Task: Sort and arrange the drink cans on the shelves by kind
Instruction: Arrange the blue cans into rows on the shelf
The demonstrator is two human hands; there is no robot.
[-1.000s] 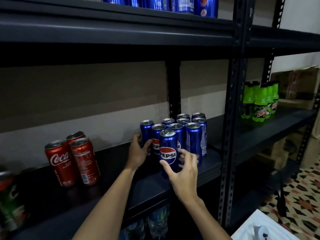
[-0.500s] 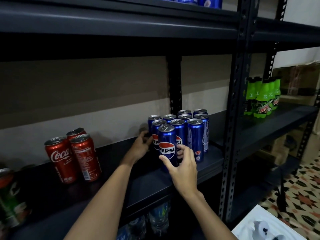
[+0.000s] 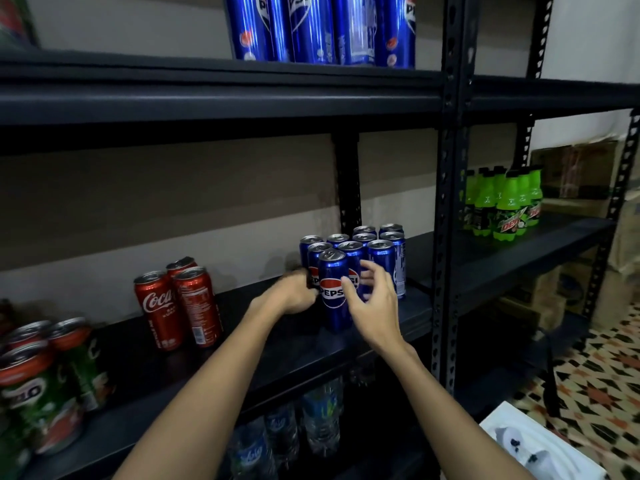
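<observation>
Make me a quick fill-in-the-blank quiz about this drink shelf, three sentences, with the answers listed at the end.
1. The blue cans clustered at the hands carry the brand name ____.
2. The red cans standing to their left number ____.
3. The bottles on the shelf to the right are coloured ____.

Missing words: Pepsi; three; green

Both forearms bare, no sleeves; left hand, right hand ungloved.

Blue Pepsi cans; red Coca-Cola cans; black shelf.
</observation>
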